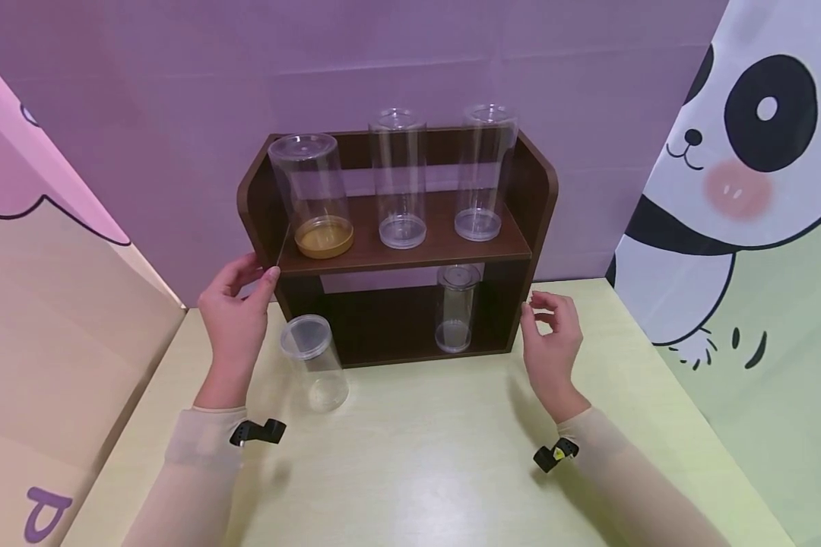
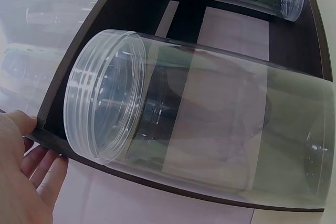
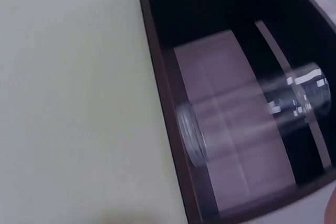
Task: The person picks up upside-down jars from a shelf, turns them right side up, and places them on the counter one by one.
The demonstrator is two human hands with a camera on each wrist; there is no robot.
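A dark brown two-tier shelf [image 1: 356, 262] stands on the table. At its left side my left hand [image 1: 236, 308] pinches the side panel, with the thumb on the front edge and the fingers on the outer face. Beside the shelf's right side is my right hand [image 1: 553, 338], its fingers loosely bent and the thumb close to the panel. Only a sliver of finger [image 3: 331, 208] appears in the right wrist view. A large clear jar [image 2: 220, 119] with a clear lid stands before the shelf's left front. On the lower tier is a slimmer clear jar [image 1: 454, 311].
The upper tier bears a wide clear jar [image 1: 315, 178] with a gold base and two tall clear jars, a middle one [image 1: 400, 171] and a right one [image 1: 482, 167]. Behind the shelf hangs a purple backdrop [image 1: 178, 152]. A panda-printed panel [image 1: 739, 152] stands at right.
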